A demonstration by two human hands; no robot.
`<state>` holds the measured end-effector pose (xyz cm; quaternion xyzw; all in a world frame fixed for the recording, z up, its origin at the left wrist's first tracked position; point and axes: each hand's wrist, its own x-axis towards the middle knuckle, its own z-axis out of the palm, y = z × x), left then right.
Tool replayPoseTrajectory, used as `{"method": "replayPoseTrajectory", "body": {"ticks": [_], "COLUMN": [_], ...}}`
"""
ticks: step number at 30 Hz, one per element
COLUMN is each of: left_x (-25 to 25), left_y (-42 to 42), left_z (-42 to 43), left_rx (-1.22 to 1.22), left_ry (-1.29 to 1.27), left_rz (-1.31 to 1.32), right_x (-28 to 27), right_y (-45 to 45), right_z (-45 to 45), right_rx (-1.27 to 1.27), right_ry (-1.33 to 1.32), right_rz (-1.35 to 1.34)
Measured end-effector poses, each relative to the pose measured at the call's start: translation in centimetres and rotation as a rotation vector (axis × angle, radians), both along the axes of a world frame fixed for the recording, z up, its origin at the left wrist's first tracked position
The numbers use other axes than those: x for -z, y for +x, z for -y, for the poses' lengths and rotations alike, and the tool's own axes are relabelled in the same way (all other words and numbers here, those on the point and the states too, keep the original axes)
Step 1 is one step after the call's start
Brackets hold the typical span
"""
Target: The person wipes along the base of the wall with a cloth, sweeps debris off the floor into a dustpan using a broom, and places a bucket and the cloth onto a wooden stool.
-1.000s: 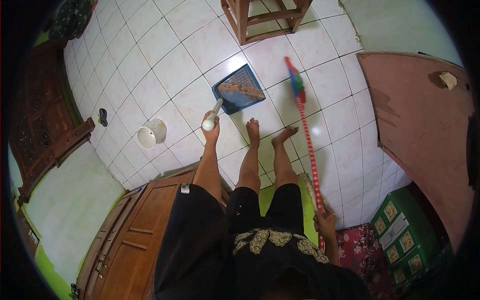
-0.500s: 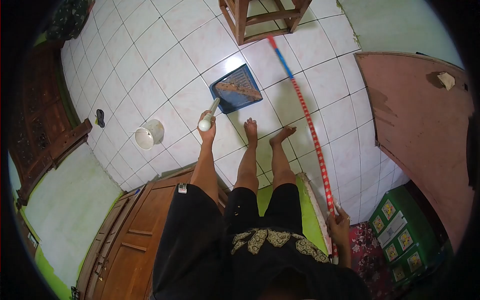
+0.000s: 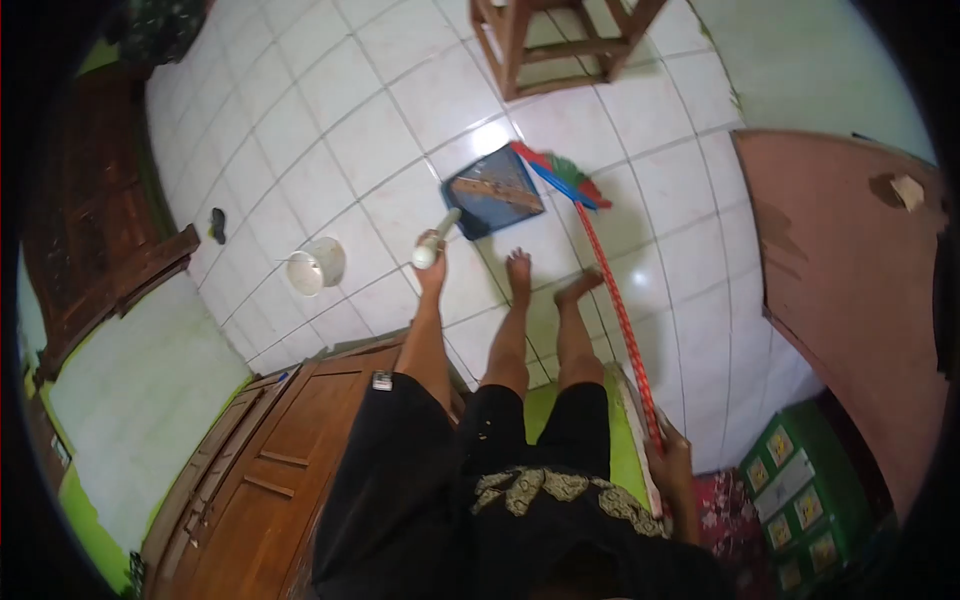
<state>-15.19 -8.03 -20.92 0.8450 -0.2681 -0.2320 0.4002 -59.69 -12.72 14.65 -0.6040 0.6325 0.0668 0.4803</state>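
My left hand (image 3: 432,262) is closed around the pale handle of a blue dustpan (image 3: 492,228), which rests on the floor tiles in front of my feet. A brown strip lies across the pan; I cannot tell what it is. My right hand (image 3: 672,452) grips the red dotted stick of a broom (image 3: 618,295) low on my right side. The broom's blue, red and green head (image 3: 562,178) is down at the right edge of the dustpan, near its upper corner. Both hands show some blur.
A white bucket (image 3: 318,266) stands left of the dustpan, with a dark sandal (image 3: 218,226) farther left. Wooden stool legs (image 3: 560,50) rise beyond the broom head. A brown board (image 3: 850,230) leans at the right, above a green box (image 3: 800,490). Wooden cupboard doors (image 3: 285,465) are at lower left.
The broom head has swung in toward the dustpan's right edge and now shows its spread face. Both hands keep their grips. The whole view has shifted slightly.
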Motion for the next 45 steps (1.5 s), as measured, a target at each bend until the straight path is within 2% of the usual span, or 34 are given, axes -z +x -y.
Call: {"method": "replayPoseTrajectory", "body": {"ticks": [1, 2, 4, 5, 6, 8, 11, 12, 14, 16, 20, 24, 30, 31, 34, 39, 41, 45], "left_x": [-0.5, -0.4, 0.2, -2.2, -2.9, -4.2, -3.0, -2.9, -2.7, -3.8, -4.1, -4.2, -2.3, -2.3, -3.3, -3.1, -3.3, -1.6], "left_y": [-0.1, -0.1, 0.3, 0.9, 0.9, 1.8, 3.4, 3.7, 4.1, 3.8, 2.6, 1.7, 1.4, 1.2, 1.2, 0.8, 0.6, 0.1], "left_z": [-0.2, -0.4, -1.5, -1.3, -1.3, -1.9, -3.8, -4.4, -4.7, -4.3, -4.3, -4.0, -4.1, -4.3, -4.1, -4.6, -4.4, -5.0], "left_rx": [-0.021, -0.015, -0.017, -0.008, -0.109, -0.046, 0.085, 0.1, 0.102, 0.044, 0.014, -0.039, -0.057, -0.067, -0.037, -0.054, -0.053, -0.077], "left_ry": [0.027, -0.035, -0.018, 0.133, 0.049, -0.021, -0.056, 0.002, -0.065, 0.181, 0.151, 0.189, 0.114, 0.112, 0.177, 0.21, 0.28, 0.131], "left_rz": [-0.063, 0.047, 0.052, 0.001, -0.147, -0.157, 0.058, 0.012, -0.017, -0.102, -0.152, -0.145, -0.072, -0.058, -0.148, -0.158, -0.148, -0.025], "right_x": [-1.2, -2.1, -4.3, -5.5, -6.9, -5.9, -4.5, -3.3, -2.8, -1.7, -0.3, 0.0, -3.6, -3.2, -4.9, -1.3, -0.7, 0.7], "right_y": [-1.0, -0.9, -0.1, 0.8, 0.6, -1.2, -2.1, -3.0, -1.0, -0.1, 2.2, 3.5, 2.1, -0.6, -0.4, -0.8, -0.1, 0.0], "right_z": [-0.3, -0.2, 0.5, 0.8, 0.6, -1.6, -3.6, -4.8, -5.3, -5.9, -4.9, -4.1, -1.1, -2.3, 0.0, 0.4, 0.4, -1.0], "right_rx": [0.039, 0.067, 0.127, 0.286, 0.456, 0.555, 0.716, 0.763, 0.953, 0.885, 0.859, 0.851, 0.738, 0.656, 0.644, 0.662, 0.627, 0.549], "right_ry": [0.108, 0.135, 0.11, 0.22, 0.328, 0.335, 0.477, 0.508, 0.571, 0.602, 0.691, 0.72, 0.703, 0.604, 0.482, 0.261, 0.289, 0.379], "right_rz": [-0.088, -0.076, 0.033, 0.032, -0.014, 0.063, 0.023, 0.147, 0.111, 0.197, 0.327, 0.32, 0.276, 0.212, 0.145, 0.076, 0.023, 0.064]}}
